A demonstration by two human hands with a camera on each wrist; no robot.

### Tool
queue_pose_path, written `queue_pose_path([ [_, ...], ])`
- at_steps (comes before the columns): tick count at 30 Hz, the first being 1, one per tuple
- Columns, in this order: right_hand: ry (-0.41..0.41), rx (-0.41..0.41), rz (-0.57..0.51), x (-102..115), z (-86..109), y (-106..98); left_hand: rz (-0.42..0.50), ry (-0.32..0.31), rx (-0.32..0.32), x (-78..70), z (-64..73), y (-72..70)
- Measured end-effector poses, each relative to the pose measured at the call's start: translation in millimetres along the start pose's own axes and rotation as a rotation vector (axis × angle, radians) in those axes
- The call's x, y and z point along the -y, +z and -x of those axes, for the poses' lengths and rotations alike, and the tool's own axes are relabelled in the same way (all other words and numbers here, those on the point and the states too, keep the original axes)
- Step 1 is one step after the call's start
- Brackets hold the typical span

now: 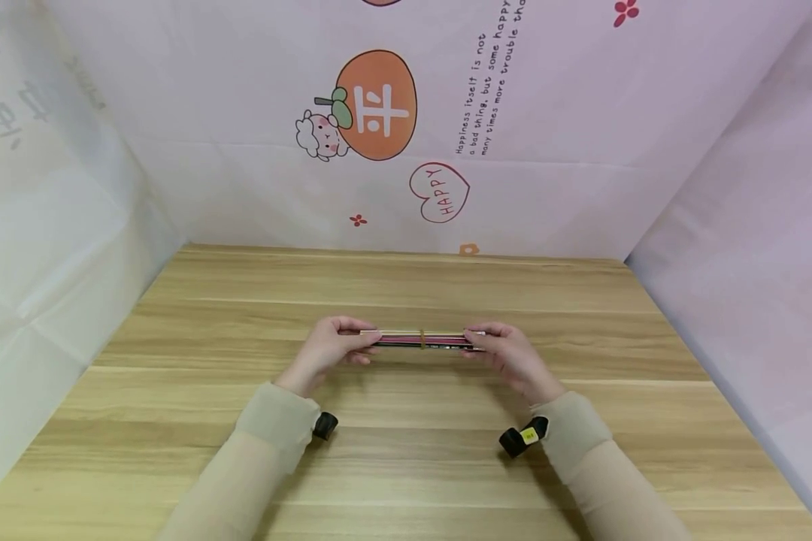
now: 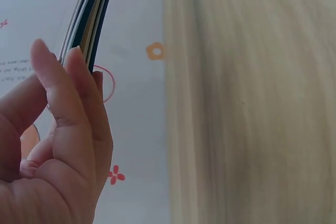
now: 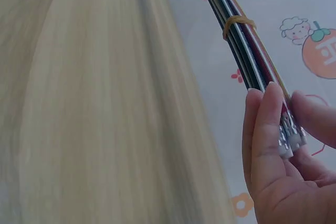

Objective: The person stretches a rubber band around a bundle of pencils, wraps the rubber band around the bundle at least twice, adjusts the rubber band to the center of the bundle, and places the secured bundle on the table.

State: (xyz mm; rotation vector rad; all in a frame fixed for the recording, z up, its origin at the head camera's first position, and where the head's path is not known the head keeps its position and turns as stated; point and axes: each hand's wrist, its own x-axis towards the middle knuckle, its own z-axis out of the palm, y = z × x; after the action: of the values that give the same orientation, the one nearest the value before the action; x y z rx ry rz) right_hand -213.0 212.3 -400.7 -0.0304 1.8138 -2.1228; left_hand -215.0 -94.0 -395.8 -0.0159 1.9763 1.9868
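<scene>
A bundle of slim pencils (image 1: 399,340) in dark, pink and pale colours lies level between the two hands, above the middle of the table. Round its middle runs a tan rubber band (image 3: 239,22). The left hand (image 1: 331,346) pinches the left end between thumb and fingers; those pencil tips are hidden in its grasp in the left wrist view. At the other end the right hand (image 1: 510,357) pinches the bundle, where silver ferrules and white erasers (image 3: 286,150) show between thumb and fingers in the right wrist view.
Under the hands stretches a wood-grain table (image 1: 406,466). A white printed cloth (image 1: 555,203) stands along its back edge, with plain light cloth at both sides. Each wrist wears a small black camera, such as the one on the right wrist (image 1: 514,442).
</scene>
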Motion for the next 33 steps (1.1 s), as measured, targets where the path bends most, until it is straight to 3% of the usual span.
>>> queue_pose_path([
  [12, 0.084, 0.059, 0.176, -3.1, -7.3, -14.5, -0.112, -0.101, 0.091, 7.7, -13.2, -1.3],
  [24, 0.112, -0.029, 0.398, -6.6, -13.9, -10.6, -0.208, -0.151, 0.099, 12.7, -21.5, -1.1],
  [29, 0.082, -0.065, 0.555, -8.2, -16.3, -6.5, -0.211, -0.163, 0.084, 11.3, -21.9, 0.3],
  [33, 0.069, -0.08, 0.612, -9.5, -16.4, -4.1, -0.209, -0.162, 0.068, 9.9, -21.3, 1.1],
])
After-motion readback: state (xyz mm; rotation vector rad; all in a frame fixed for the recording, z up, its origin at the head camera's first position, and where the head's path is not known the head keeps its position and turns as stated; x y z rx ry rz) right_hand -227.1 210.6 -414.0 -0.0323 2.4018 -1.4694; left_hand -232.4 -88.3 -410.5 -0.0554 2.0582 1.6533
